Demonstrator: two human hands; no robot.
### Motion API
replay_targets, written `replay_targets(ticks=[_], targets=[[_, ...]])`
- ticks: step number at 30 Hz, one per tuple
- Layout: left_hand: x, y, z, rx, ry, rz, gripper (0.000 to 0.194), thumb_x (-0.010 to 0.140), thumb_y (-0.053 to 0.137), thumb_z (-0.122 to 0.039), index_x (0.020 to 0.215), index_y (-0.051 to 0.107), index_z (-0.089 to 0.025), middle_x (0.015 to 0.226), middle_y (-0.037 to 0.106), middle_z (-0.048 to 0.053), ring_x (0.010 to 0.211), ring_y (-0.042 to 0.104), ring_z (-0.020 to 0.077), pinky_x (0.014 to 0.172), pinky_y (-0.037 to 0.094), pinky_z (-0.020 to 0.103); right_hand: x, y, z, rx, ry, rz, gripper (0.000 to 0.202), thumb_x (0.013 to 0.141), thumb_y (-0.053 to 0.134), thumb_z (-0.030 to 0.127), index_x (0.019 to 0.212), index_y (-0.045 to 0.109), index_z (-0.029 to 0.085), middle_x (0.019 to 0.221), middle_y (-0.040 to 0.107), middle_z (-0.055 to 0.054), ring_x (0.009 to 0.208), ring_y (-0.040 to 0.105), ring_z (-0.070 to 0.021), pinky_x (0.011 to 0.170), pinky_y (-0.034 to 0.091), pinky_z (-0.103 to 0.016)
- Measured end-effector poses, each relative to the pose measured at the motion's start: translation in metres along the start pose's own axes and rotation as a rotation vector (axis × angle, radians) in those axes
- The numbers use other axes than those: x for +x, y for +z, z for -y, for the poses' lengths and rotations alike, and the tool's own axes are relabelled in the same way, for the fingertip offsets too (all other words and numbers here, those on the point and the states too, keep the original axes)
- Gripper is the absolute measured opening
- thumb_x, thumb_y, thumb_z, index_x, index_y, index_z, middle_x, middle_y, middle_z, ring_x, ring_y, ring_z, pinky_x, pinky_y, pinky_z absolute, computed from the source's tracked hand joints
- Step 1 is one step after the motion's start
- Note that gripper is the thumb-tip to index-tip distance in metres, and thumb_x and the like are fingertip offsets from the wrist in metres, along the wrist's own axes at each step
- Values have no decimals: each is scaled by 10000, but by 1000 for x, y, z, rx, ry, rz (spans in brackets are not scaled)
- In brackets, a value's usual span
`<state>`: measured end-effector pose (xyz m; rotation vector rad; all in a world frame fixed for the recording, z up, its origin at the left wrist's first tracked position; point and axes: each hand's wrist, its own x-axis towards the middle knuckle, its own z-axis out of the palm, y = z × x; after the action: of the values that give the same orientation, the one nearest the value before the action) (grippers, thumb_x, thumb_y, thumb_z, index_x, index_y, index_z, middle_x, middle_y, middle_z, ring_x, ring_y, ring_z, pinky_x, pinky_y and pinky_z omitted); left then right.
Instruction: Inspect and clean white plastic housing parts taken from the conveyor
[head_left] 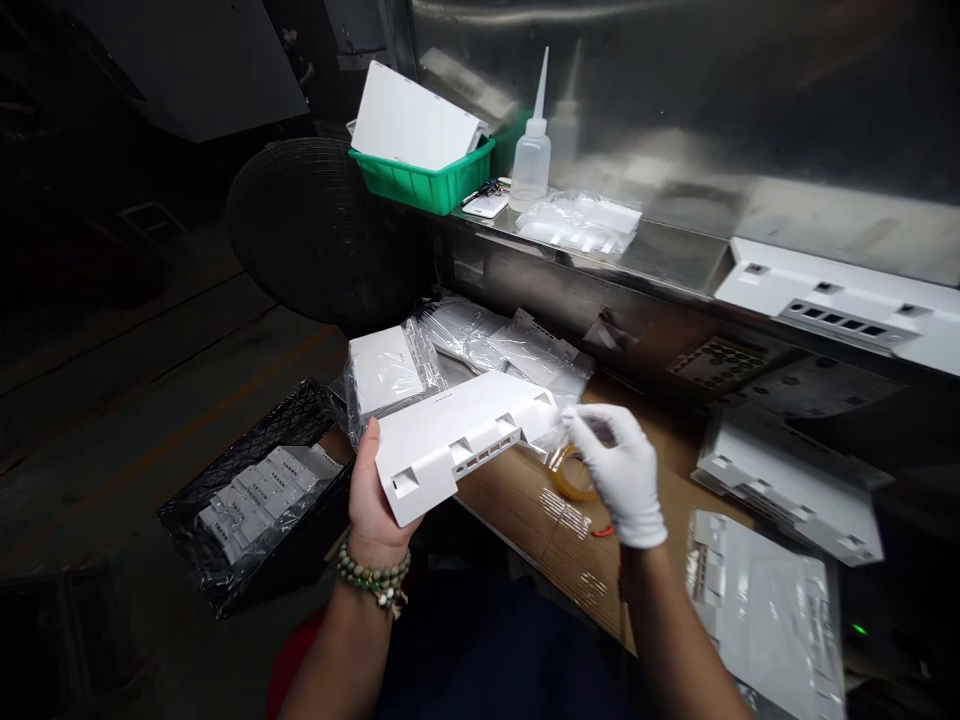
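Observation:
My left hand [379,495], bare and with bead bracelets at the wrist, grips the near left end of a white plastic housing [465,425]. The housing is tilted, showing a row of port openings and square recesses along its lower edge. At its right end my right hand [619,465], in a white glove, pinches what looks like a clear plastic bag [551,440]; thumb and index finger are pressed together. Behind the fingers, a roll of yellow tape [574,475] lies on the cardboard-covered bench [517,500].
Bagged white housings [386,370] lie behind the held one, and more housings [787,485] are stacked at right. A black crate [262,500] of parts stands at left. The metal shelf [667,260] carries a green bin [427,185] and a squeeze bottle [531,165].

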<state>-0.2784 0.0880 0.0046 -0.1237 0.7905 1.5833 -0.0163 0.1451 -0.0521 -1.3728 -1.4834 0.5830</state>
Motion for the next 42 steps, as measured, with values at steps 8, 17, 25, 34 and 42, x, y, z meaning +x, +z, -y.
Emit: replay_targets(ticks=[8,17,25,34,42], targets=[[-15,19,23,56,76,-48,570,1074,370,-451,1545,437,-137,1179,763,125,1125,715,303,1091,508,481,-29,28,69,34,-272,-15,41,901,711,191,921,722,224,875,722,-2,769,652,-136,746,541,-276],[-18,19,26,27,-3,-5,595,1069,363,-475,1549,425,-130,1278,718,148,1167,693,324,1071,523,495,-33,23,62,-25,-268,1,36,909,707,235,932,735,235,895,729,-11,772,656,-147,764,544,-287],[-19,15,24,-6,-70,46,599,1064,355,-503,1480,514,-102,1320,693,167,1201,673,325,1062,526,474,-36,17,69,2,-245,-30,52,880,751,246,931,739,242,893,731,-8,788,664,-162,761,541,-306],[-14,7,36,63,26,230,668,1003,434,-631,1467,553,-166,1357,679,133,1284,614,346,1110,491,463,-84,45,114,133,-453,296,260,888,702,152,1119,709,272,995,753,-32,844,712,-176,738,584,-294],[-8,-4,4,108,117,241,775,993,163,-725,1509,508,-261,1361,682,91,1322,591,283,1090,498,405,-43,-6,67,360,13,-295,122,888,740,276,1000,719,232,956,713,-18,898,696,-176,880,572,-363]])
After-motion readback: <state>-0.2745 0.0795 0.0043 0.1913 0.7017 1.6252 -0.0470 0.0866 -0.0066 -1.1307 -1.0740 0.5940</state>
